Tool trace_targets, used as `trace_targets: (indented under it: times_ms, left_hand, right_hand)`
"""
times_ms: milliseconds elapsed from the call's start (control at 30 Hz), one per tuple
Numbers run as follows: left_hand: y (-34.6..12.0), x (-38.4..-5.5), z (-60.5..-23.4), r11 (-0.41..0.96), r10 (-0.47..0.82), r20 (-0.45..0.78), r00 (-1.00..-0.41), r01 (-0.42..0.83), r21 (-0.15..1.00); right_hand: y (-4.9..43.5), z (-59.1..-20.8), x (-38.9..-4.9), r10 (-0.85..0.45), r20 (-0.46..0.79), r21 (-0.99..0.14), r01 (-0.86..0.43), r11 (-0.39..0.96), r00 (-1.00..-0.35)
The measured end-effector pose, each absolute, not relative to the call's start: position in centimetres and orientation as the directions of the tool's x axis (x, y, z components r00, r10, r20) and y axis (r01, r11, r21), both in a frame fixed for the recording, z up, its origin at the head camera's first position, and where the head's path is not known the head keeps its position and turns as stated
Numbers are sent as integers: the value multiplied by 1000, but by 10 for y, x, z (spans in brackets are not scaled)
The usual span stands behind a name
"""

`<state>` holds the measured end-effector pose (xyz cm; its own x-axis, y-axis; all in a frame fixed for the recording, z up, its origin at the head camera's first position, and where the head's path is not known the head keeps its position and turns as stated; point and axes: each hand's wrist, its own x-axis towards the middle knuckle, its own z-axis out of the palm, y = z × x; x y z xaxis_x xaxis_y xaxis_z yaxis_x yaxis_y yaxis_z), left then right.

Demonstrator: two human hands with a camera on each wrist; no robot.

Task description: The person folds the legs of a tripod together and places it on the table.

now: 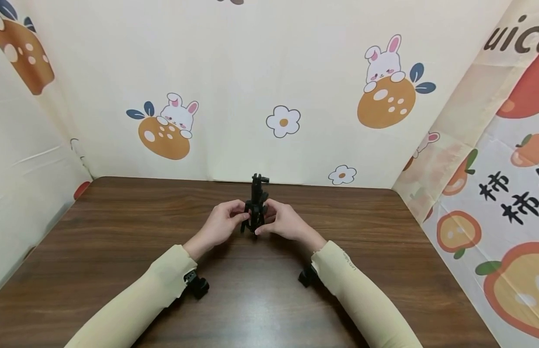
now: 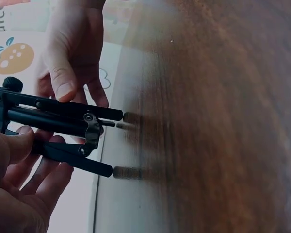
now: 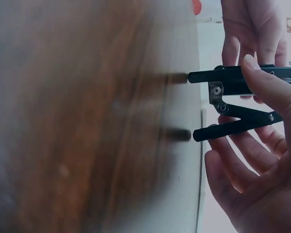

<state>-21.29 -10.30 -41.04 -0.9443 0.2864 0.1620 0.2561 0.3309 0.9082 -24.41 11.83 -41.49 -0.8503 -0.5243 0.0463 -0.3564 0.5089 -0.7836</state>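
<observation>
A small black tripod [image 1: 256, 198] stands upright near the middle of the table, with its head at the top and its legs partly spread. My left hand [image 1: 218, 223] grips it from the left, thumb in front. In the left wrist view the left fingers curl round one leg [image 2: 94, 166]. From the right side, my right hand [image 1: 290, 223] holds another leg [image 3: 218, 131] between thumb and fingers. A metal hinge bracket [image 2: 92, 131] joins the legs low on the centre column. The leg tips are right at the tabletop.
The brown wooden table [image 1: 121, 232] reaches back to a pale curtain [image 1: 243, 96] printed with rabbits, fruit and flowers. More printed cloth [image 1: 491, 232] hangs along the right, and a white sheet [image 1: 25, 169] on the left. Black cameras are strapped to both wrists.
</observation>
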Motion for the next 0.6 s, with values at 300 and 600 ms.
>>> trace_targets:
  times_ms: [300,600]
  left_hand:
    - [-102,-216,-411,312,303,151,-941,248,917]
    - [-107,-214,-406,313,263,162,-951,243,918]
  right_hand:
    - [111,-414,-235,-501,98,-748,-396,532,-860]
    - [113,-409,-230,-486,97,-720,-398,568,-868]
